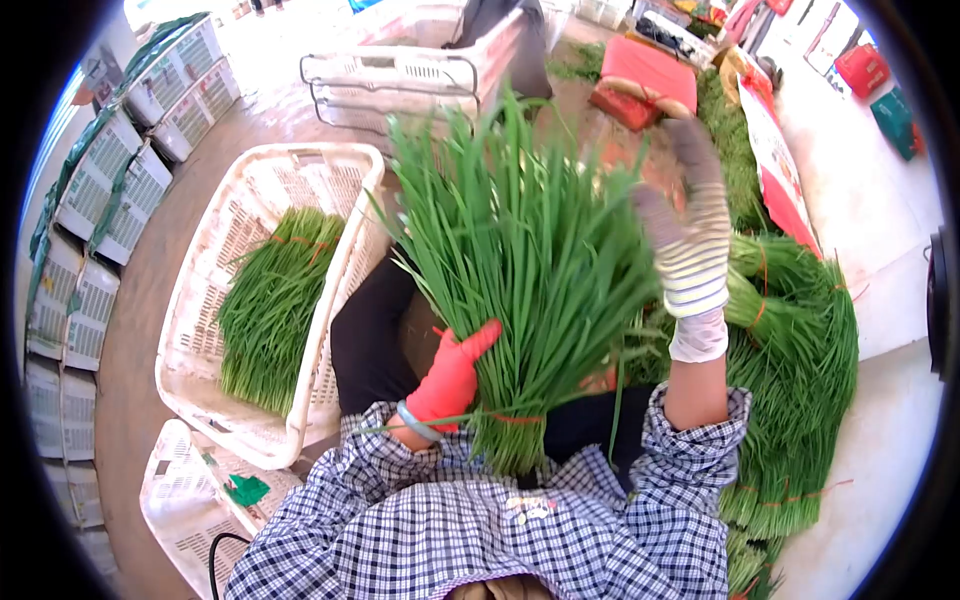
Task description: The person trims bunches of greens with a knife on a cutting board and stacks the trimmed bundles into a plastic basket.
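A large bundle of long green leaves stands upright in front of my body, with a red band round its lower stems. My left hand, in a red glove, is closed round the bundle's left side, thumb across the leaves. My right hand, in a striped grey and white glove, is raised at the bundle's right, apart from it, fingers and thumb spread and somewhat blurred. A white basket on the left holds more banded greens.
Banded green bundles are heaped along the right side by a white wall. White crates line the far left. A large white crate stands ahead, with a red stool to its right. Another white basket is at lower left.
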### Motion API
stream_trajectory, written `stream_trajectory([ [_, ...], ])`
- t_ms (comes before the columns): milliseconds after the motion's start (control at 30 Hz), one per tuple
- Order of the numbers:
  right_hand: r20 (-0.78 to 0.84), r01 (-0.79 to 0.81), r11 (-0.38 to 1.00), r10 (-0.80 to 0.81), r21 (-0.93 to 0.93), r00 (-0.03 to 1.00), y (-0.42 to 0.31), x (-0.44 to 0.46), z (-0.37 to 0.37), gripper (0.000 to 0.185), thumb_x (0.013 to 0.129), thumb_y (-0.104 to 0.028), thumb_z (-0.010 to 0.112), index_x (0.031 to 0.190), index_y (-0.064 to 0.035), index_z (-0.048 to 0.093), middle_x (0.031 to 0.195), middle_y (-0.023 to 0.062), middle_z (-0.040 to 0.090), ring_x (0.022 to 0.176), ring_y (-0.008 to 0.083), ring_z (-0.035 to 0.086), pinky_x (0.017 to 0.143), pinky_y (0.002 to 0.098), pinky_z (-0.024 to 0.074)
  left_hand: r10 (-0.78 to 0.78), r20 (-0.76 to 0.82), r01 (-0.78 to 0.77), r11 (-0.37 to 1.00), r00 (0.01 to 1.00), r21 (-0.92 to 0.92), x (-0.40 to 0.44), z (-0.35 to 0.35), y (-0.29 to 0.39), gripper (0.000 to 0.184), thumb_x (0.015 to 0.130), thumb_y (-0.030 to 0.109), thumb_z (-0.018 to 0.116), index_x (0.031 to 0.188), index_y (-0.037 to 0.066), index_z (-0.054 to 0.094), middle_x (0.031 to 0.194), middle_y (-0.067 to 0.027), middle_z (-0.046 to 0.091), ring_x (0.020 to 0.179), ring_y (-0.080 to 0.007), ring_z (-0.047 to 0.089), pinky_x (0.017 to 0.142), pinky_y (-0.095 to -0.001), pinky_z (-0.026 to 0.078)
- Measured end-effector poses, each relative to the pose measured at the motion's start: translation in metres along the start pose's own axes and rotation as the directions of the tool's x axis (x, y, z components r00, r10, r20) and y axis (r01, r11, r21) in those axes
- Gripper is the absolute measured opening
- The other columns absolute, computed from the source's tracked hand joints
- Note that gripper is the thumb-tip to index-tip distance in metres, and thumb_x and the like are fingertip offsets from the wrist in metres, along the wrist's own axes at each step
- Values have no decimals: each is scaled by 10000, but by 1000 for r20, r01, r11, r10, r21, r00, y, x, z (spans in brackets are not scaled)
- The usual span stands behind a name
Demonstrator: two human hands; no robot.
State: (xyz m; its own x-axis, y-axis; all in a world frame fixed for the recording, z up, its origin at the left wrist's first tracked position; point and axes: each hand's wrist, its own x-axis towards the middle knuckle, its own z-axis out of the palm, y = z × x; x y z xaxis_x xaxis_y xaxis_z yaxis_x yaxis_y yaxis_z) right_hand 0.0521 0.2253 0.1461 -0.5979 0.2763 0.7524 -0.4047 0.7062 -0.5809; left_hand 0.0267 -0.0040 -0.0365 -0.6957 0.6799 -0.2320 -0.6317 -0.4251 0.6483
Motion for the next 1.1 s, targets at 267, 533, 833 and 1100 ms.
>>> stream_trajectory([
  [267, -48, -521, 724, 563, -451, 825, 36, -137, 62, 1067, 731, -207, 791, 1506, 86, 118, 1516, 239, 313, 1399, 337, 314, 1134, 378, 305, 106, -22, -100, 978, 994, 185, -4, 4, -2, 376, 940, 138, 642, 1290, 29, 559, 1211, -69, 641, 1054, -217, 645, 879, -369, 546],
  [533, -60, -743, 546, 819, 388, 571, 115, -162, 36, 509, 741, -33, 704, 1208, 22, 510, 1097, 148, 676, 926, 262, 667, 860, 344, 528, 215, -211, -212, 977, 954, 36, -5, -17, 15, 359, 923, 174, 680, 1240, 33, 584, 1133, -71, 669, 991, -220, 667, 845, -361, 564],
  [833, -406, -497, 788, 615, 364, 676, 68, -153, -5, 767, 859, -20, 647, 1512, -30, 244, 1525, 212, 327, 1377, 338, 370, 1150, 423, 299, 117, -159, -118, 993, 980, 6, -5, -14, 13, 355, 944, 187, 649, 1256, 27, 590, 1167, -79, 660, 1001, -215, 664, 837, -373, 564],
  [1100, 1, 81, 862, -92, -500, 996, -14, -112, -5, 408, 751, 5, 685, 1143, -103, 655, 1165, 87, 639, 1121, 302, 588, 1009, 470, 449, 114, -128, -116, 993, 985, -6, -2, -8, 20, 334, 951, 156, 632, 1249, 12, 590, 1146, -94, 672, 983, -230, 677, 853, -362, 564],
])
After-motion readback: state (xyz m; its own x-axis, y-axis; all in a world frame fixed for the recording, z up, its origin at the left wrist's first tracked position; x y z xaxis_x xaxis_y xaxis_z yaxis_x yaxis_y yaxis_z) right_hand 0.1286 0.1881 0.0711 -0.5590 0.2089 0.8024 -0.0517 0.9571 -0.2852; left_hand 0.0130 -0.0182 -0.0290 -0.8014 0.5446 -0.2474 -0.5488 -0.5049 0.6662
